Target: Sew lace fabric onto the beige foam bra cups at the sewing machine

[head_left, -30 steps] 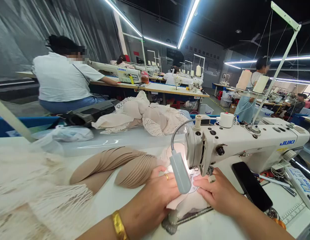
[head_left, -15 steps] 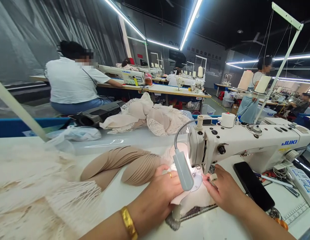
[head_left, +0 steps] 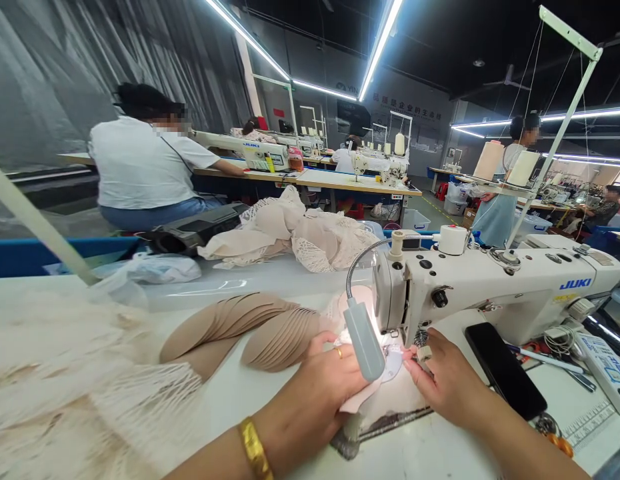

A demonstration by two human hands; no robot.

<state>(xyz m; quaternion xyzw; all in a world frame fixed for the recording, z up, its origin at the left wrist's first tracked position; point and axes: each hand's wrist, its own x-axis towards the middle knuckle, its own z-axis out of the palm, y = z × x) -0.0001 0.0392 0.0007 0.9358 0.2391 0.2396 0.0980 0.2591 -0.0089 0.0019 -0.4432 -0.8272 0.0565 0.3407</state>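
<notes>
My left hand, with a ring and a gold bangle, bends over a pale pink piece of fabric and grips it beside the needle area of a white sewing machine. A grey lamp head hides some of its fingertips. On the other side of the needle, my right hand pinches the fabric's edge between thumb and finger, close to the presser foot. Under the light, the round needle plate shows between both hands. Stacked beige foam cups lie left of my left hand.
Cream lace covers the table's left side. Lace-trimmed bra pieces lie at the back. A black phone, cables and small tools sit right of my right hand. Thread cones stand above the machine. A co-worker sits ahead on the left.
The view has shifted very slightly. Both hands keep nearly the same place at the needle, and the fabric has barely moved.
</notes>
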